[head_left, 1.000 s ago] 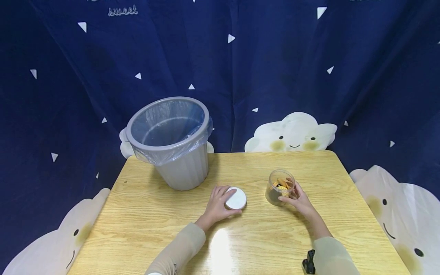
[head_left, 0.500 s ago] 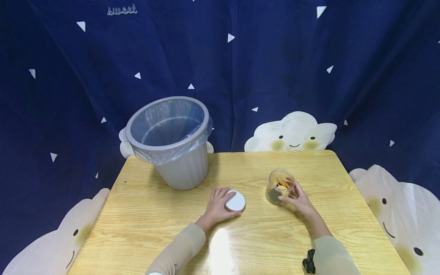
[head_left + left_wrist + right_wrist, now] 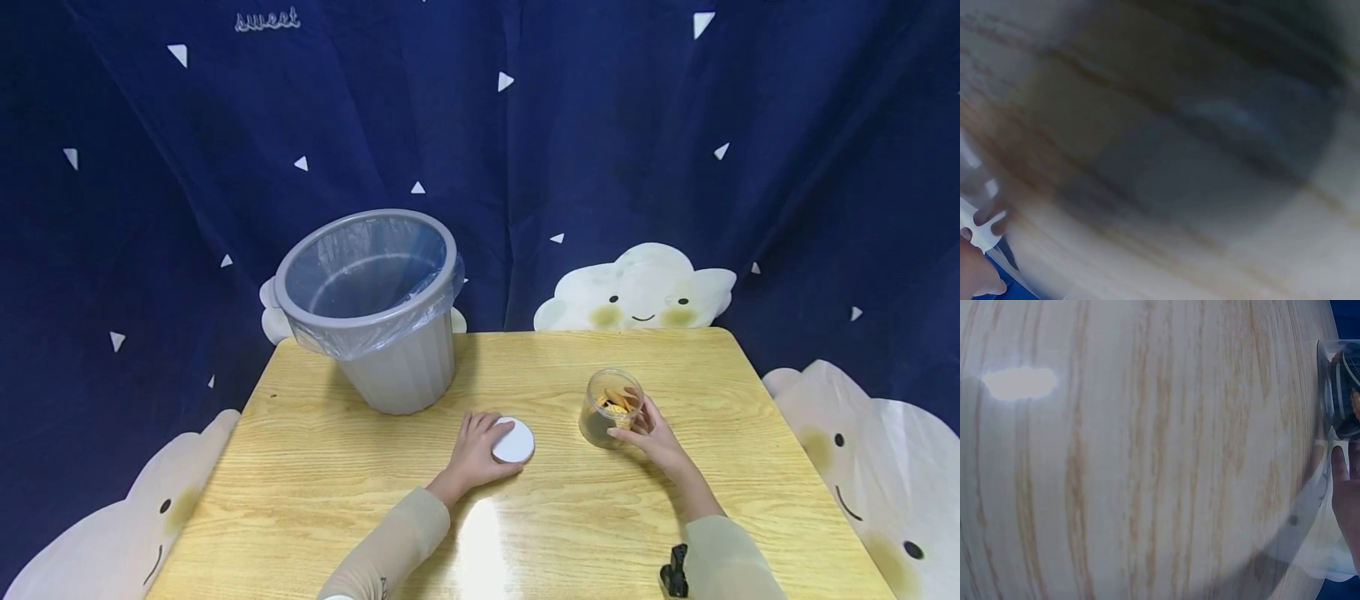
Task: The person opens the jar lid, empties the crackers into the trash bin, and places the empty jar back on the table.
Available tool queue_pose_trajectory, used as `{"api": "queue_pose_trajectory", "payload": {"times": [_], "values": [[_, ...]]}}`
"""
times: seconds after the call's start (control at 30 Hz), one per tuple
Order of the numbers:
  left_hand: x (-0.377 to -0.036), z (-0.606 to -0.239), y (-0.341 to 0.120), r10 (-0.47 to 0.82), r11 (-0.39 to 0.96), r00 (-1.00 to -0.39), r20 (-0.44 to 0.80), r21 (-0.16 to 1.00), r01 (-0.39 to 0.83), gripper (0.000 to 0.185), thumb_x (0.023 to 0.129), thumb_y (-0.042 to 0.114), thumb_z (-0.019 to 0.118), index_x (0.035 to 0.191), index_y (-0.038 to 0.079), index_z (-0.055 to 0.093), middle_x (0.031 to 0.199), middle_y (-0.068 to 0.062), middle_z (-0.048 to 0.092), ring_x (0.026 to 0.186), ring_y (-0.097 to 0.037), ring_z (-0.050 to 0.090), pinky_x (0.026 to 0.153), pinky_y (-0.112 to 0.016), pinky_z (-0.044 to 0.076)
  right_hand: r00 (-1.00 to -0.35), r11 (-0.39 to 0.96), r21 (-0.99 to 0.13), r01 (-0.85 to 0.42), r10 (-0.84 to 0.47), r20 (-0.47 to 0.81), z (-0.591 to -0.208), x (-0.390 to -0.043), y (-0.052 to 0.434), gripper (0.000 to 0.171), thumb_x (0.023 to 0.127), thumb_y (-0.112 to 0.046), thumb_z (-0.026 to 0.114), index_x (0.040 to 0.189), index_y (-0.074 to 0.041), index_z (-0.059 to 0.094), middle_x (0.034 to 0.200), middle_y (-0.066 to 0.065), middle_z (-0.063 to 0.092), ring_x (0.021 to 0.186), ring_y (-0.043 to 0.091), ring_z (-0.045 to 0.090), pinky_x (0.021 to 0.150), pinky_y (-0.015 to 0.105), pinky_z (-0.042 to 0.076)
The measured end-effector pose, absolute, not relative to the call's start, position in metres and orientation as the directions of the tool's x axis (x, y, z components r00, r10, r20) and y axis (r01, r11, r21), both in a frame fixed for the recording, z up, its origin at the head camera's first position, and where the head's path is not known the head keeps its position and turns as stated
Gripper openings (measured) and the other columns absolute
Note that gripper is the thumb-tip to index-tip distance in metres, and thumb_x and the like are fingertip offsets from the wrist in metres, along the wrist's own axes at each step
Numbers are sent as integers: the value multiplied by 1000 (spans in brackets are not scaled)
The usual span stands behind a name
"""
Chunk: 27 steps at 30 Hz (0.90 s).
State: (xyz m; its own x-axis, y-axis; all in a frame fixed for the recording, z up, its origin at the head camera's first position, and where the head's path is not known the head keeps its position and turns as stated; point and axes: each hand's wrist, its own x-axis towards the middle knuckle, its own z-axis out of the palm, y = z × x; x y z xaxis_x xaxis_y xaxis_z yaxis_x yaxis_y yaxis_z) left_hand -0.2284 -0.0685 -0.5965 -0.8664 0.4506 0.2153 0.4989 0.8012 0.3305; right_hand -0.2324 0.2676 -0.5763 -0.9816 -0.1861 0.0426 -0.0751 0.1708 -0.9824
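A round white lid (image 3: 513, 442) lies at the middle of the table, and my left hand (image 3: 476, 454) holds it from its left side, thumb at the near edge and a finger over the top. To the right stands a clear jar (image 3: 596, 425), upright with its mouth uncovered. Orange and dark pieces (image 3: 615, 403) show inside it; their kind is unclear. My right hand (image 3: 654, 437) grips this jar from its right side, the thumb across the front. In the right wrist view, the jar (image 3: 1340, 394) and the hand (image 3: 1349, 500) appear at the right edge.
A grey bin (image 3: 405, 367) with a clear plastic liner stands at the back left of the wooden table (image 3: 300, 500). Behind the table hangs a dark blue curtain (image 3: 600, 167) with clouds and triangles. A small black object (image 3: 674, 571) sits beside the right sleeve.
The lid has shifted slightly nearer and to the left in my left hand and looks lower. My right hand and the jar have stayed in place.
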Motion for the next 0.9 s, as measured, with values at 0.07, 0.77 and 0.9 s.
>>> {"api": "queue_pose_trajectory", "payload": {"times": [0.07, 0.77, 0.9], "values": [[-228, -597, -68, 449, 802, -868, 213, 332, 496, 69, 69, 59, 65, 127, 23, 54, 128, -3, 48, 121, -21, 38, 108, -51, 17, -982, 172, -982, -72, -185, 40, -576, -233, 267, 85, 81, -3, 67, 146, -8, 13, 146, 20, 21, 132, 40, 22, 104, 37, 30], [-226, -603, -68, 441, 811, -886, 141, 360, 461, 73, 72, 63, 62, 133, 25, 47, 135, -3, 41, 127, -23, 33, 109, -53, 12, -982, 206, -975, -86, -180, 48, -580, -233, 269, 83, 81, -10, 69, 146, -15, 17, 146, 18, 23, 131, 37, 24, 104, 37, 31], [-226, -601, -68, 443, 813, -886, 138, 354, 462, 74, 71, 64, 61, 133, 25, 46, 135, -3, 41, 127, -23, 33, 109, -52, 13, -982, 194, -977, -91, -183, 55, -580, -233, 268, 83, 81, -9, 69, 146, -13, 17, 145, 20, 24, 131, 39, 23, 104, 48, 26]]}}
